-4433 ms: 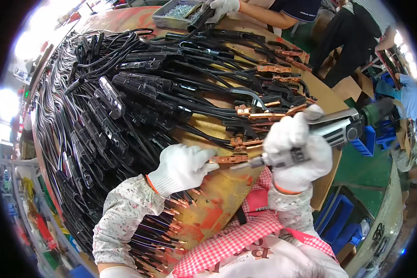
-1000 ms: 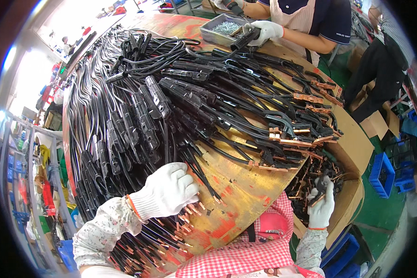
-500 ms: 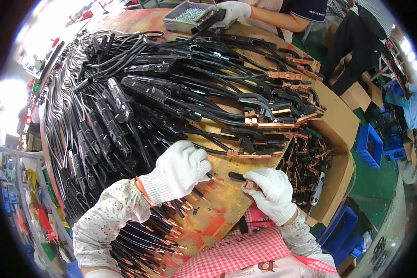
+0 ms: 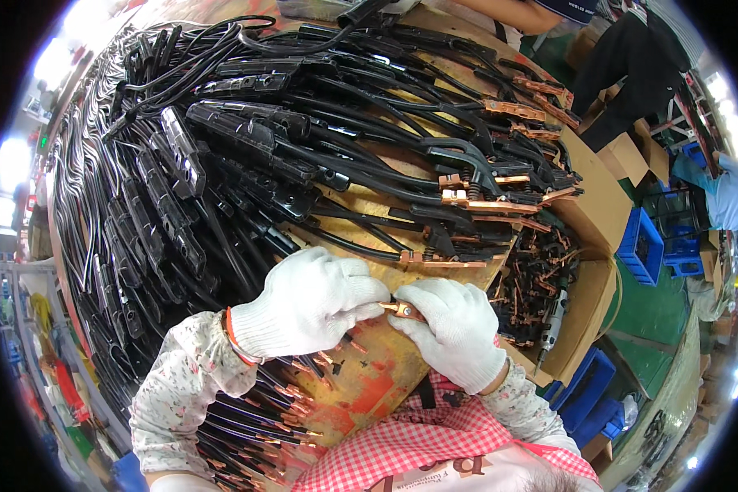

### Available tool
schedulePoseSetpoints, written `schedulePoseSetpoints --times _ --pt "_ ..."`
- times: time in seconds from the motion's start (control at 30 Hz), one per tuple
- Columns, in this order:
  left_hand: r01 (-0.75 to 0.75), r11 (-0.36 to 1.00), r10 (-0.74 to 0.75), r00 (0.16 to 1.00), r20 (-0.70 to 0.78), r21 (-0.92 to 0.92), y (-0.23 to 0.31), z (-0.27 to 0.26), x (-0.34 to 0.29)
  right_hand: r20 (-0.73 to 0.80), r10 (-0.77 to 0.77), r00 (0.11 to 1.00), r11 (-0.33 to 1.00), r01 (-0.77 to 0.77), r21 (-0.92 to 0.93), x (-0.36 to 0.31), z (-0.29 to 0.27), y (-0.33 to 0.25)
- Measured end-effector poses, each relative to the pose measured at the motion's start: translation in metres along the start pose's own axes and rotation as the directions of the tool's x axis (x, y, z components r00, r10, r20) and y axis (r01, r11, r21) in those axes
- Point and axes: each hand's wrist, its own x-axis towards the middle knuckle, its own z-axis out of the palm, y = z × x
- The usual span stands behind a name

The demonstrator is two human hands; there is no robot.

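My left hand (image 4: 312,299), in a white knit glove, is closed on the end of a black cable, mostly hidden by the fingers. My right hand (image 4: 459,334), gloved alike, pinches a copper clamp part (image 4: 403,310); the rest of that part is hidden in the palm. The two hands nearly touch, with the cable's end against the copper part; how far it goes in, I cannot tell. Below my left hand lie several black cables with bare copper ends (image 4: 299,402). Beyond the hands, assembled clamps with copper jaws (image 4: 492,207) lie on the table (image 4: 377,389).
A cardboard box (image 4: 603,287) at the right holds many copper-and-black clamp parts and a grey power screwdriver (image 4: 556,316). Long black handles (image 4: 180,152) and cables cover the table's left. Blue crates (image 4: 641,246) stand on the green floor. Another person's arm (image 4: 521,12) shows at the top.
My hands have come together, bringing the cable end and the copper part into contact. The view has shifted somewhat, and the co-worker's gloved hand has left the frame.
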Motion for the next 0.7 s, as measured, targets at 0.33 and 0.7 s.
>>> schedulePoseSetpoints --times 0.33,0.7 --pt "0.132 0.98 -0.117 0.988 0.105 -0.146 0.006 -0.008 -0.002 0.005 -0.058 0.998 0.995 0.057 0.086 0.004 0.004 0.004" --pt "0.371 0.899 -0.311 0.914 0.26 -0.232 0.014 -0.016 0.0 0.184 -0.209 0.96 0.978 0.211 0.013 0.018 0.0 0.01"
